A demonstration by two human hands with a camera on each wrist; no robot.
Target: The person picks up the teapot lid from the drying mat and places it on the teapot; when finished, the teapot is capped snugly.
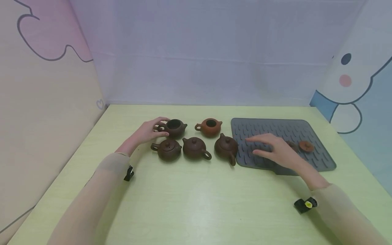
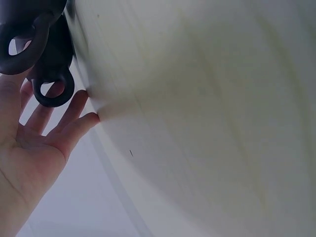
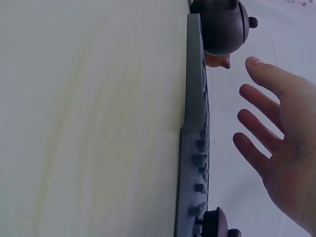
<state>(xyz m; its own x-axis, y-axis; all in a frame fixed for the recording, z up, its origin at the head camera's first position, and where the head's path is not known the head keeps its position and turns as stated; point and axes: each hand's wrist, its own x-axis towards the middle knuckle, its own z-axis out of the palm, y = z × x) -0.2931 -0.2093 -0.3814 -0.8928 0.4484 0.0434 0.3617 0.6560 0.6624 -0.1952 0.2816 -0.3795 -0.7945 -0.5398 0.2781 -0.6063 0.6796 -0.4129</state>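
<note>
My left hand (image 1: pixel 150 131) is at the back left, its fingers spread around the handle side of a dark brown lidless teapot (image 1: pixel 174 128). In the left wrist view, the fingers (image 2: pixel 74 108) reach past the teapot's looped handle (image 2: pixel 54 101) without curling round it. My right hand (image 1: pixel 275 149) hovers over a grey ridged mat (image 1: pixel 263 127), thumb and fingers apart and holding nothing. Beside it on the mat lie a reddish lid (image 1: pixel 306 146) and a dark lid (image 1: pixel 291 145), the latter partly hidden by the hand.
A reddish lidless teapot (image 1: pixel 210 127) stands in the back row. In front are several lidded dark teapots: one at the left (image 1: pixel 168 149), one in the middle (image 1: pixel 194 148), and another teapot (image 1: pixel 226 148) at the mat's left edge. All stand on a pale wooden table (image 1: pixel 196 197).
</note>
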